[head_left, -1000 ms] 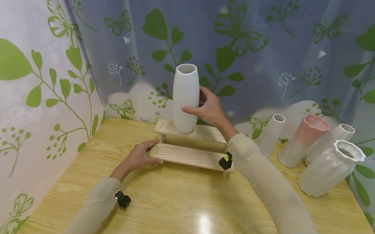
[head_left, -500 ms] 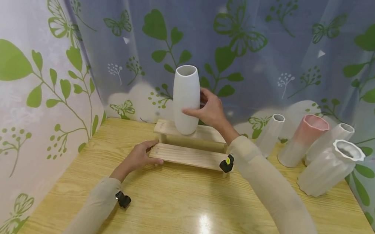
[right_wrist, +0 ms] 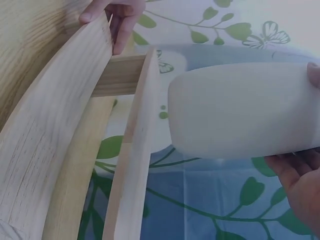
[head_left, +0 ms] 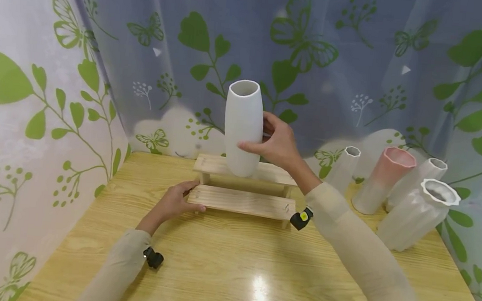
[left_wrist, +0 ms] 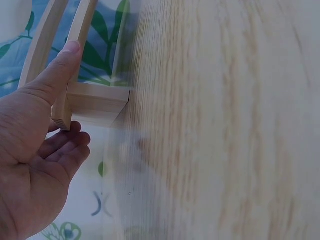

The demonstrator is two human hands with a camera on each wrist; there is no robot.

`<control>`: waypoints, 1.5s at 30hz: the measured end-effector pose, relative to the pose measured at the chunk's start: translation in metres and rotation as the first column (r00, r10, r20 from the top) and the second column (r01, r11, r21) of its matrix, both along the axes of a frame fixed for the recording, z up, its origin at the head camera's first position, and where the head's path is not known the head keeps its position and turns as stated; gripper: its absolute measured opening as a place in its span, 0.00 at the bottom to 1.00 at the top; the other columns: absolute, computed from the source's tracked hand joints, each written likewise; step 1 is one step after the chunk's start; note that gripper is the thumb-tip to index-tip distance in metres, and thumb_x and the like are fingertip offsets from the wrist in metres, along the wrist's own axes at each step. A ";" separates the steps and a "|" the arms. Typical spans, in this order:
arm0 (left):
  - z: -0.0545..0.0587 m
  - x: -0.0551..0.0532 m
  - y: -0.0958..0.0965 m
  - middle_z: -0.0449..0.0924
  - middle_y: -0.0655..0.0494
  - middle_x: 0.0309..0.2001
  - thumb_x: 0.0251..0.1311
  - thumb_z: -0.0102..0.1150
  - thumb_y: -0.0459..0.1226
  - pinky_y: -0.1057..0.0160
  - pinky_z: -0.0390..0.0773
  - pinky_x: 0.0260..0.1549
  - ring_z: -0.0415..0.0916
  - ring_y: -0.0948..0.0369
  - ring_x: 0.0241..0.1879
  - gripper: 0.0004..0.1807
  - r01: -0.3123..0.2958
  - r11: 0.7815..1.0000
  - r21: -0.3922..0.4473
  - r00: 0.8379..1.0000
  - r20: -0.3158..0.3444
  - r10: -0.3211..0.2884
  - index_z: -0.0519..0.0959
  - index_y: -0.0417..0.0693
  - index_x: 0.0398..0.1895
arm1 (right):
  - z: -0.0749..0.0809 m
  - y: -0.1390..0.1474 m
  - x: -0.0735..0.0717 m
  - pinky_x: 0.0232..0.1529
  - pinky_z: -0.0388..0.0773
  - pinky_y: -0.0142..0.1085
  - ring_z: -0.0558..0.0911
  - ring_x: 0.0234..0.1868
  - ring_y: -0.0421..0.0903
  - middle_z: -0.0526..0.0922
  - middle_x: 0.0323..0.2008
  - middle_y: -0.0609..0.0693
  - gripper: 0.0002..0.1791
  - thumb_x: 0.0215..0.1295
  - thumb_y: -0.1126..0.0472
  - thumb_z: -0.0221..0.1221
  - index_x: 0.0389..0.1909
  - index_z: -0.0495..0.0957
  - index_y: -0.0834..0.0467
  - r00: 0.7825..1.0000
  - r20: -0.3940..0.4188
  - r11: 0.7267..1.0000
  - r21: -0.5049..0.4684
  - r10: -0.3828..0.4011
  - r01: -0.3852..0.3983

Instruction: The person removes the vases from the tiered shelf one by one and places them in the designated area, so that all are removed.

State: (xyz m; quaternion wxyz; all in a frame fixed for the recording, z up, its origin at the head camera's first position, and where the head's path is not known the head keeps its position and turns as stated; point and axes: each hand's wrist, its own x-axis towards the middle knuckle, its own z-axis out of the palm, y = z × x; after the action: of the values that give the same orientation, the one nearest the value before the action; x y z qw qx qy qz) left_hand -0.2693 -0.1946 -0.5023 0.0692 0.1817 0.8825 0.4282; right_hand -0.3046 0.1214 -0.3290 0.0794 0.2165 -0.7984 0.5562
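Note:
My right hand (head_left: 281, 144) grips a tall white vase (head_left: 242, 122) from its right side, thumb across the front and fingers behind. The vase stands upright over the upper board of a two-step wooden stand (head_left: 241, 202). A gap shows between the vase's base and that board in the right wrist view. At the stand's left end, my left hand (head_left: 175, 200) holds the lower board, its thumb (left_wrist: 62, 65) along one face and its fingers curled by the board's end. Behind the vase, part of the right fingers is hidden.
On the table (head_left: 196, 266) to the right stand a slim white vase (head_left: 344, 171), a pink-and-white vase (head_left: 384, 180), another white vase (head_left: 435, 165) partly hidden, and a ribbed white vase (head_left: 416, 218) with a wavy rim. A patterned curtain (head_left: 251, 36) hangs close behind the stand.
The right hand has moved the vase slightly rightward and nearer relative to the stand. My left hand keeps its hold on the stand's left end. The head view has shifted a little.

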 end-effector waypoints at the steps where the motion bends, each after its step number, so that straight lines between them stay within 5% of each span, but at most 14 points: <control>1: 0.000 0.000 0.000 0.61 0.36 0.76 0.54 0.77 0.49 0.46 0.69 0.71 0.59 0.41 0.75 0.53 0.001 1.000 0.002 1.000 0.002 -0.001 0.60 0.35 0.78 | 0.001 0.002 0.003 0.56 0.85 0.48 0.83 0.58 0.51 0.82 0.60 0.54 0.47 0.47 0.54 0.81 0.70 0.72 0.55 1.000 -0.002 1.000 -0.002 0.001 -0.001; 26: -0.002 0.000 0.000 0.61 0.36 0.76 0.54 0.77 0.50 0.48 0.69 0.71 0.59 0.42 0.75 0.54 0.001 1.000 -0.001 1.000 -0.002 -0.001 0.61 0.36 0.78 | 0.002 0.059 0.053 0.57 0.84 0.51 0.84 0.54 0.54 0.83 0.57 0.58 0.45 0.48 0.62 0.80 0.70 0.72 0.57 0.999 -0.027 0.998 -0.052 -0.035 0.034; 45: -0.005 -0.003 0.000 0.60 0.38 0.76 0.53 0.77 0.52 0.49 0.69 0.71 0.59 0.44 0.75 0.55 0.000 1.000 -0.010 1.000 0.001 0.000 0.61 0.37 0.78 | -0.011 0.115 0.078 0.47 0.86 0.28 0.85 0.48 0.42 0.84 0.55 0.62 0.44 0.49 0.64 0.80 0.68 0.73 0.61 0.983 -0.043 0.983 0.022 -0.180 0.181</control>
State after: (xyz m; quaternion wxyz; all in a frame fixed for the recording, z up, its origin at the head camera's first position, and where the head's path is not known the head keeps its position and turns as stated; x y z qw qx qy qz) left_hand -0.2722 -0.1949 -0.5074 0.0705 0.1810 0.8846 0.4240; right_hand -0.2270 0.2364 -0.3401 0.1431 0.1557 -0.8201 0.5317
